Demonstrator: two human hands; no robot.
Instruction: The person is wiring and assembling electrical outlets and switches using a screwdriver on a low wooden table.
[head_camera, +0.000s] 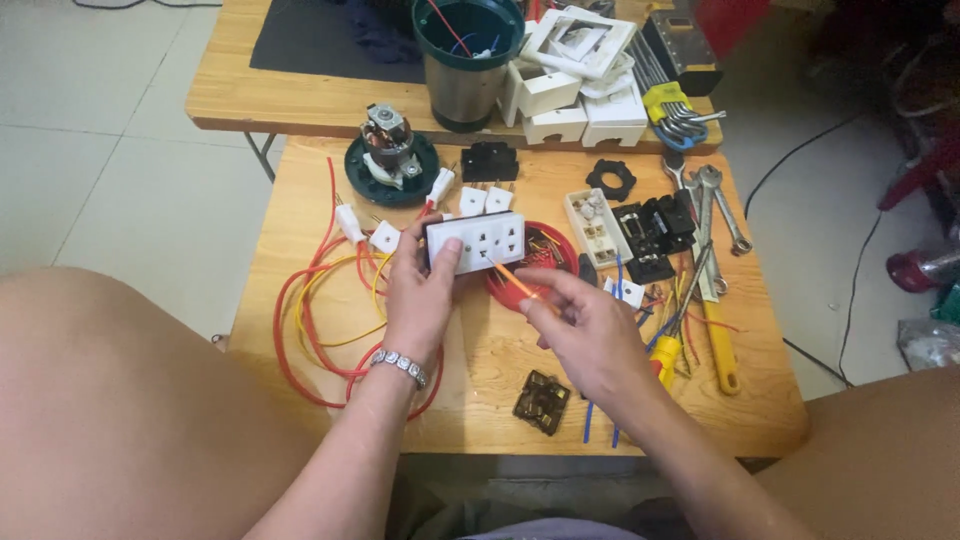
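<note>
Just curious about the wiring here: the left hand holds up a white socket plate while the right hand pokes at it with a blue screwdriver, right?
Not quite. In the head view the left hand does hold the white socket plate, but the tool in the right hand is an orange screwdriver, not blue.

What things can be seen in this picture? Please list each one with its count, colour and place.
socket panel: one, white, held up over the table's middle
small screwdriver: one, orange, tip at the panel
loose wires: several, red and yellow, table's left part
motor on round base: one, metal on dark green, far left of the table
metal pot: one, steel with green rim, on the far table
switch plates and boxes: several, white, right of the pot
hex keys: one set, yellow holder, far right
wrenches: a few, silver, right side
small dark part: one, brown, near edge
table: one, light wood
left hand: holds the panel
right hand: holds the screwdriver
</note>
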